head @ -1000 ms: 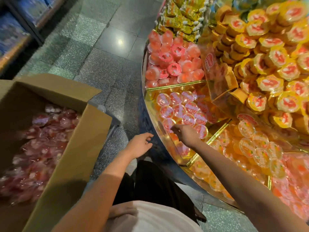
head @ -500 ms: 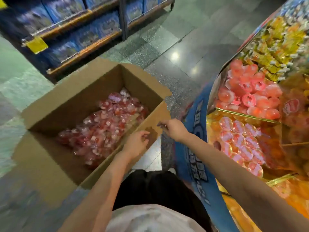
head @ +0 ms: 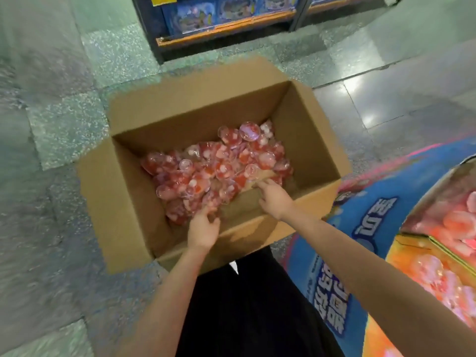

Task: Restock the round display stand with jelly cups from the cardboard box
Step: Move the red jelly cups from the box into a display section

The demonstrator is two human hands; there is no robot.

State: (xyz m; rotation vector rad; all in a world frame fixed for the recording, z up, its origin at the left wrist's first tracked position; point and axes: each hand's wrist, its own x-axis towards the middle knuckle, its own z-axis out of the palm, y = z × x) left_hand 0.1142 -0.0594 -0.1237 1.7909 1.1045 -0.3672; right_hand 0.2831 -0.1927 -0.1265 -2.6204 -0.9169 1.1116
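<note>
Reaching into the cardboard box [head: 134,202] on the floor for more jelly cups [head: 213,173]. Red cups piled in the box, mostly toward 12 o'clock. Left hand [head: 203,231] down at the near edge of the pile, fingers curled in; cannot tell if holding a cup. Right hand [head: 274,199] at 3 o'clock of the pile, fingers spread, touching cups. Round display stand [head: 365,240] off at 4 o'clock. Next: probably scoop a handful, lift gently, carry over to the stand.

The grey speckled tile floor [head: 64,119] carries an open cardboard box [head: 134,215], the round display stand [head: 373,228] just beside it, and a shelf unit [head: 221,34] beyond.
</note>
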